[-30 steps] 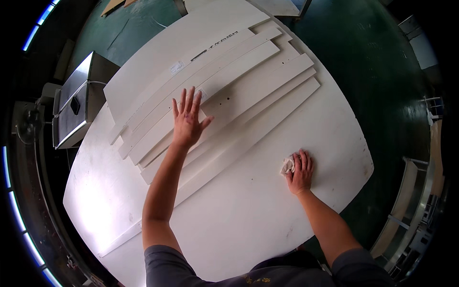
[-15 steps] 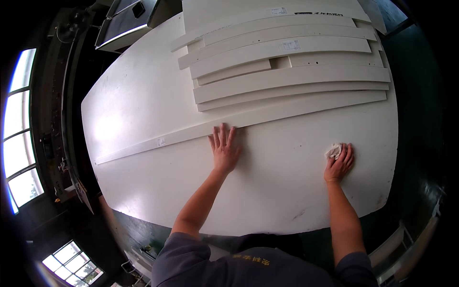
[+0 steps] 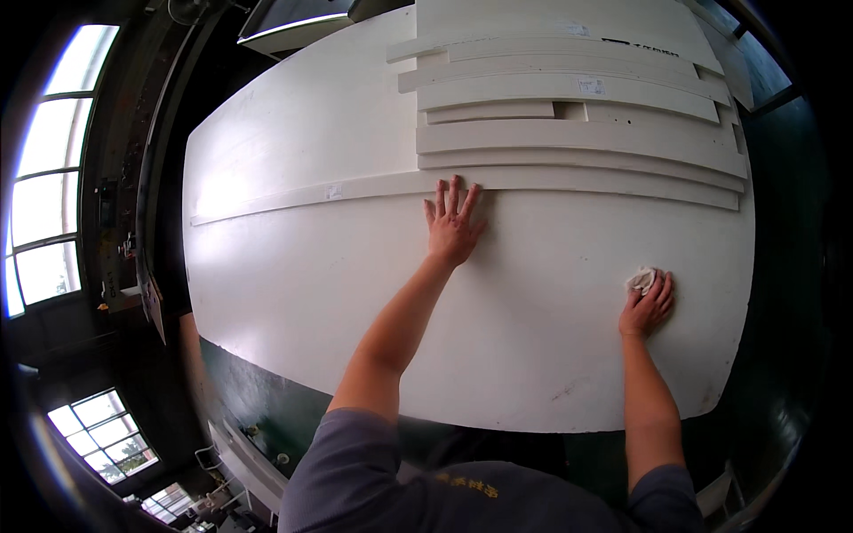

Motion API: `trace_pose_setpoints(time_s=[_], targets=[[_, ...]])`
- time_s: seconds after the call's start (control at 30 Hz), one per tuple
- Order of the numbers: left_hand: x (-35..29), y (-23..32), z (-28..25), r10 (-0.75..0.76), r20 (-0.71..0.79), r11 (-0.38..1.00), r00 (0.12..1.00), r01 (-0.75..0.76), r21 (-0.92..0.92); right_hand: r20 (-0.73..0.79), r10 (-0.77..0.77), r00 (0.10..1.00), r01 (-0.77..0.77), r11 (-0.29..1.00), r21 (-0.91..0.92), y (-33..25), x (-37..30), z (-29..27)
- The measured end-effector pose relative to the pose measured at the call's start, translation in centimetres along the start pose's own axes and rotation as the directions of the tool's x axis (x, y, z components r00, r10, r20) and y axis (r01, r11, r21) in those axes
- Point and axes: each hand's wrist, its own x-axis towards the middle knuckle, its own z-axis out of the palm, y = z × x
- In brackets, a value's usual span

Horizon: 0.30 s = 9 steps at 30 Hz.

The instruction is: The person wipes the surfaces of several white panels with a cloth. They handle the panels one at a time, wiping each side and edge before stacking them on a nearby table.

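Observation:
A long white strip [image 3: 373, 185] with a small label lies across the big white panel [image 3: 355, 293], its far edge along the stack of white boards [image 3: 498, 136]. The fingertips of my left hand [image 3: 453, 233] rest on the strip's near edge near its middle, fingers spread and holding nothing. Farther right and nearer to me, my right hand [image 3: 653, 305] has its fingers curled over a crumpled whitish cloth [image 3: 641, 281] on the panel's surface. Part of the cloth is hidden under the fingers.
Boards of uneven length are piled at the far right of the panel, some with labels [image 3: 592, 86]. Dark smudges [image 3: 563, 391] mark the panel's near right part. Green floor [image 3: 267, 391] shows beyond its near edge. A dark-topped metal-edged unit [image 3: 298, 22] stands at the far left.
The strip's left part has swung away from me, closing the slanted gap to the stack, with my left hand moving along at its edge. My right hand keeps the cloth. The view has shifted.

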Motion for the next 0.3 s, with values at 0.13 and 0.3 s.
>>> trace_pose_setpoints(time_s=[0.13, 0.3], targets=[[-0.6, 0.0, -1.6, -0.044, 0.058, 0.998, 0.997, 0.045, -0.032, -0.049, -0.048, 0.998, 0.050, 0.998, 0.036, 0.8, -0.1, 1.1], [-9.1, 2.2, -5.7, 0.059, 0.038, 0.979, 0.998, -0.051, -0.197, -0.178, -0.102, 0.979, 0.117, 0.990, 0.075, -1.1, 0.9, 4.7]])
